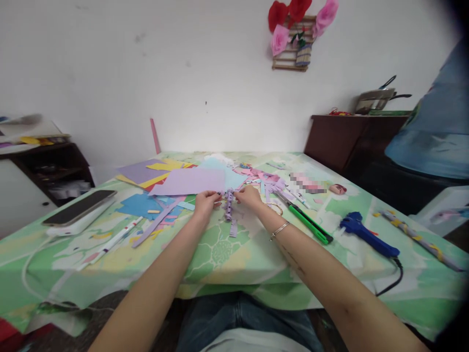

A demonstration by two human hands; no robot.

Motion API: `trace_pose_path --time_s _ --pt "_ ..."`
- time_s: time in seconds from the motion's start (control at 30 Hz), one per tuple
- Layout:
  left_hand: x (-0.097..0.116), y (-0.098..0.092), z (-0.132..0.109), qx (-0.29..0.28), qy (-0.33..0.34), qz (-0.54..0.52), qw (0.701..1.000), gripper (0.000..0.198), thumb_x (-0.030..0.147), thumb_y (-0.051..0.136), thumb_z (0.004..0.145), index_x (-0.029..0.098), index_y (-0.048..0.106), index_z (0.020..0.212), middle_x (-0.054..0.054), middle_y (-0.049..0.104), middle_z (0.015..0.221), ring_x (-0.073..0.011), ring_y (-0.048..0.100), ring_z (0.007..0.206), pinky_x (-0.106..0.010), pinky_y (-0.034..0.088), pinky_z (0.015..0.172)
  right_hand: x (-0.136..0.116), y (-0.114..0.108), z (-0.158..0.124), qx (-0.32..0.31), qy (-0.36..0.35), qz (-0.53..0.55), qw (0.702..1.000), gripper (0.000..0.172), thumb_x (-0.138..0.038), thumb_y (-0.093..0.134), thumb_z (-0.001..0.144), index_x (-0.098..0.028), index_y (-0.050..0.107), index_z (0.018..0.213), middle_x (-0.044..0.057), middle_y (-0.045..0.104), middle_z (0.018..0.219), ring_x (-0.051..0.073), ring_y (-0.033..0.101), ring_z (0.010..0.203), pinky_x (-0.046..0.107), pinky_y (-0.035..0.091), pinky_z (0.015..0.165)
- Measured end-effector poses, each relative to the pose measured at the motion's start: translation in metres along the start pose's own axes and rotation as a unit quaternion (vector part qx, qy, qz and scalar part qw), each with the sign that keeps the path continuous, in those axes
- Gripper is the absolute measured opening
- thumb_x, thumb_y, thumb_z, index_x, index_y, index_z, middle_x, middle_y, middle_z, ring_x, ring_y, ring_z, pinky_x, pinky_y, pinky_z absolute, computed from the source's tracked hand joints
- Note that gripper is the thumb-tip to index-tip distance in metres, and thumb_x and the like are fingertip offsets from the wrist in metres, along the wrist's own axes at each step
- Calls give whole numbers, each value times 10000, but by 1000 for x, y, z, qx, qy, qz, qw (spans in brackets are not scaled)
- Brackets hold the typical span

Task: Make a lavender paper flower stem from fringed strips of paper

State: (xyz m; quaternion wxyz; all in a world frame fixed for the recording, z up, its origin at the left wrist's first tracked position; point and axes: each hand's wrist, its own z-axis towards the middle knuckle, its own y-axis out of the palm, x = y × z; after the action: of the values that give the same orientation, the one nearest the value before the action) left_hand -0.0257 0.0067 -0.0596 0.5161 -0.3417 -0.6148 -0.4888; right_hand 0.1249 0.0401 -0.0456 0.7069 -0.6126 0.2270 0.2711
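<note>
Clearly, in the head view, the small lilac paper piece (pixel 228 208) is between the two hands, a little nearer to the person than the fingertips. The right hand (pixel 247 195) has its thumb and finger closed, and they seem to pinch the upper right edge of this piece. The left hand (pixel 208 201) has its fingers bent and the tips brought together, just beside the upper left edge; whether they grip the paper, one cannot tell.

The piece looks curled and cut into many little loops. Probably it is very light, soft, not slippery, and easy to crush, so it is better to take it gently by the far end, with fingertips only, and not to press the loops.

Its long axis runs away from the person, almost straight between the wrists; the far end is at the fingertips and the narrower end points back to the body. Below this end a fringed lilac strip (pixel 233 229) lies nearly in the same line. Beyond the left hand is a lilac sheet (pixel 188 182), and to the right of the right hand lies a green cutter (pixel 309 223).
</note>
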Motion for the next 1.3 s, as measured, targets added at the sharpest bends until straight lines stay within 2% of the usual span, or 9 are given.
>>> trace_pose_path --time_s 0.17,0.3,0.43,0.6,0.73,0.9,1.03,1.17,1.3 --pt "-1 0 3 0 -31 3 1000 128 91 628 603 138 514 641 -48 632 614 -165 636 584 -285 512 564 -3 12 12 -22 37 3 999 248 -391 583 625 -157 656 662 96 669 617 232 632 673 271 429 567" --pt "-2 1 3 -12 -54 -3 998 172 57 613 596 149 481 656 -51 637 594 -177 643 540 -295 513 557 -3 13 12 -19 37 9 999 163 -354 637 567 -192 617 568 80 637 551 235 622 640 273 406 523" --pt "-3 1 1 -34 -71 -19 997 214 35 613 576 159 463 664 -54 643 579 -202 663 577 -327 532 614 -5 16 13 1 30 25 999 177 -317 686 491 -207 548 475 47 580 481 213 596 572 255 356 463" --pt "-2 2 -1 -49 -74 -40 995 229 40 624 570 158 461 680 -71 658 612 -201 672 606 -328 532 660 -4 21 14 11 29 72 997 279 -271 728 417 -208 457 401 -21 466 373 145 516 444 213 272 386" --pt "1 3 -7 -63 -60 -60 994 235 85 630 584 168 443 700 -63 672 698 -202 680 648 -319 525 660 -2 18 9 -9 33 131 991 249 -243 701 452 -203 461 399 -58 400 335 94 415 375 201 241 375" --pt "9 8 -17 -91 1 -106 990 232 141 611 601 176 413 717 -42 670 803 -196 686 729 -328 495 768 1 4 -8 -61 34 242 968 143 -291 626 553 -168 559 522 -51 451 417 72 365 385 198 243 385" --pt "16 11 -23 -130 67 -177 973 280 164 650 579 181 416 734 -24 667 768 -207 684 764 -380 449 872 5 -10 -25 -98 18 331 938 157 -289 611 573 -163 601 666 -34 517 553 83 444 496 188 313 443" --pt "20 11 -27 -149 65 -194 968 289 172 673 575 181 432 735 -29 680 764 -209 682 768 -408 434 896 7 -15 -34 -103 7 386 917 172 -291 606 578 -162 593 691 -21 549 624 98 498 589 193 342 503" --pt "19 10 -29 -176 60 -180 966 288 193 691 592 182 444 740 -43 689 769 -218 677 808 -414 430 905 6 -14 -37 -76 -7 445 892 192 -294 620 573 -176 562 713 -33 561 646 94 514 616 209 379 583"
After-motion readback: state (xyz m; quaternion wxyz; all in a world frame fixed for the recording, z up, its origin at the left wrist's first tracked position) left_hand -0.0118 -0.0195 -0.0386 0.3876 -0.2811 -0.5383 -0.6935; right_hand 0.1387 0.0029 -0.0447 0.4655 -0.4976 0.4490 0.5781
